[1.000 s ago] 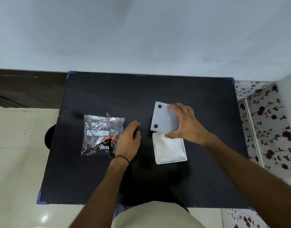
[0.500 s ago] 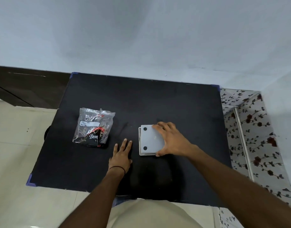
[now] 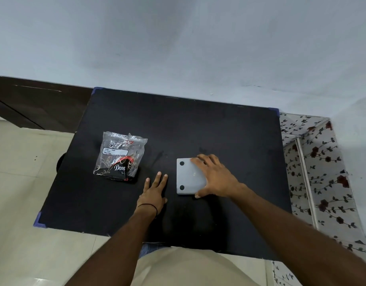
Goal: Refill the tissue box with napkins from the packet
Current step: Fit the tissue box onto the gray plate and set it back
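A grey tissue box (image 3: 188, 178) lies on the black table (image 3: 229, 141), its flat panel with two black dots facing up. My right hand (image 3: 215, 176) presses down on the right half of that panel, thumb at its near corner. My left hand (image 3: 154, 193) lies flat on the table just left of the box, fingers spread, holding nothing. A crumpled clear napkin packet (image 3: 121, 155) with black and red print lies to the left, apart from both hands. The napkins inside the box are hidden.
The table's near edge runs close to my lap (image 3: 190, 267). A pale wall stands behind the table. Floral-patterned fabric on a frame (image 3: 318, 166) stands at the right. Tiled floor (image 3: 19, 172) and a dark wooden surface (image 3: 33, 104) lie to the left.
My right hand brought the grey panel down over the open white tray, which is now covered. My left hand left the packet and came to rest flat beside the box.
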